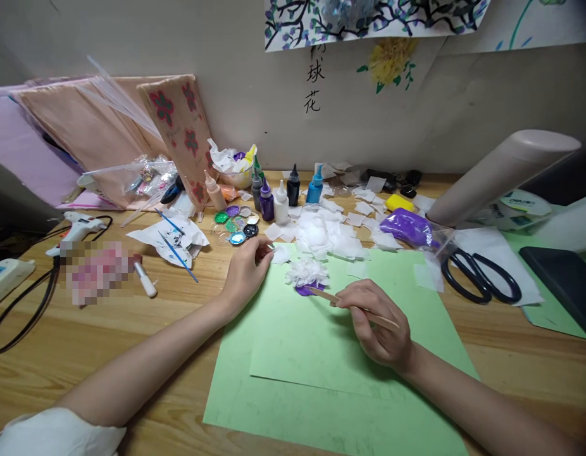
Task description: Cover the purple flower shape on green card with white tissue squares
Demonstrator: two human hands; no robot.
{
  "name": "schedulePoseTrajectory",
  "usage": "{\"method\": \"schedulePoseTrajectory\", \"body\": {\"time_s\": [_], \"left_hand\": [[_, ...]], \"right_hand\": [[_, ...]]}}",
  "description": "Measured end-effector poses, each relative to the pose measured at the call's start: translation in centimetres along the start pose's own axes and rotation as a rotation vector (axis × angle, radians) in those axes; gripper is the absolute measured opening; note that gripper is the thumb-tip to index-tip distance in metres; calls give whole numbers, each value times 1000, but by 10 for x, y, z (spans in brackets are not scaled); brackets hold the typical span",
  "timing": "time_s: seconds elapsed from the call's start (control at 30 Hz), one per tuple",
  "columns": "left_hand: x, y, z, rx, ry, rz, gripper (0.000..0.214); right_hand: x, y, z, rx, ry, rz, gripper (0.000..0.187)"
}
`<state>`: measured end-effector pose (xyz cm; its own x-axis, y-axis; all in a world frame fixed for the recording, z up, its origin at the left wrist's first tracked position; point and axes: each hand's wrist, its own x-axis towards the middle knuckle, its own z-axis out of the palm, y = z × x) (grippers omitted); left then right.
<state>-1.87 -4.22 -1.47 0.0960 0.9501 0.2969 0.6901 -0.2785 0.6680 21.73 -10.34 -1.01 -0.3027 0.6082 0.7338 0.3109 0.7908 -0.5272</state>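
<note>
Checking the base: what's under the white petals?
Below the white petals, a purple patch shows at their near edge, on green paper; the rest is covered.

You've got a decent lane over the near part of the green paper [321, 405], between your arms [164, 354]. Past the white flower [306, 273] it's cluttered though: paint bottles [267, 205] and piled tissue squares [316, 231] block the back, and scissors [480, 293] crowd the right.

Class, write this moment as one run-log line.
left hand: at white paper | right hand: holding wooden stick | tip: at purple patch edging white ruffles
</note>
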Motion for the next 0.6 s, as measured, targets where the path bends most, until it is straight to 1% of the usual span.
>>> {"method": "schedulePoseTrajectory", "body": {"time_s": [0.17,0.3,0.43,0.6], "left_hand": [[0,0,0,-7,6,6,15],[0,1,0,-31,-7,9,8],[-1,2,0,-49,0,17,7],[-1,3,0,5,-11,35,7]], "right_hand": [[0,1,0,20,-31,-16,25],[1,1,0,19,-67,-38,26],[1,1,0,5,-77,-21,24],[5,0,1,0,-119,17,22]]}}
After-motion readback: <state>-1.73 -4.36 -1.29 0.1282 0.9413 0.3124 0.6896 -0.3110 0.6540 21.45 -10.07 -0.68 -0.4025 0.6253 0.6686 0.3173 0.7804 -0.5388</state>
